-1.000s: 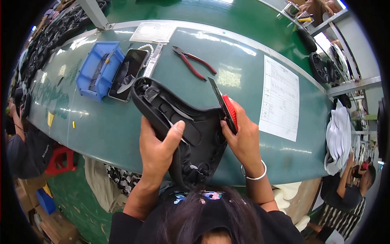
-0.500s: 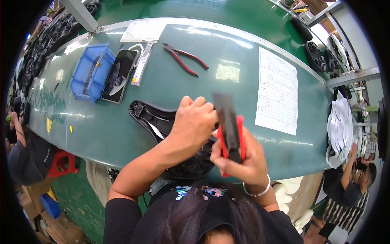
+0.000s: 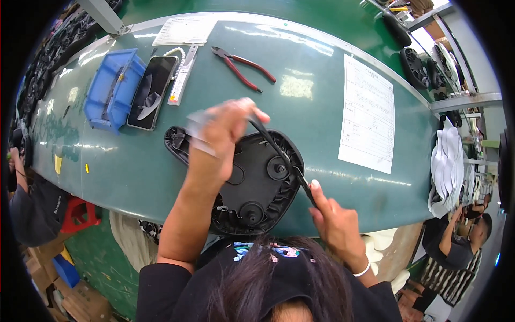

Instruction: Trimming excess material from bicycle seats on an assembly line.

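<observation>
A black padded seat lies underside up on the bench before me, its gathered cover edge and round mounting posts showing. Over its narrow end, my left hand is closed on a narrow black strip that runs taut down to the seat's right rim. Motion smears these fingers, and a pale, see-through blur beside them cannot be made out. At that rim my right hand grips a slim dark tool between thumb and fingers, its tip against the strip. Most of the tool's shape is hidden.
Beyond the seat lie red-handled cutters, a phone, a white ruler-like strip and a blue bin. A printed sheet is at right. White curved pieces hang past the bench's right end. Other people are at both sides.
My left hand has moved left and up, drawing out the black strip. My right hand has lowered and turned; the red and black tool it held upright no longer shows its red sides.
</observation>
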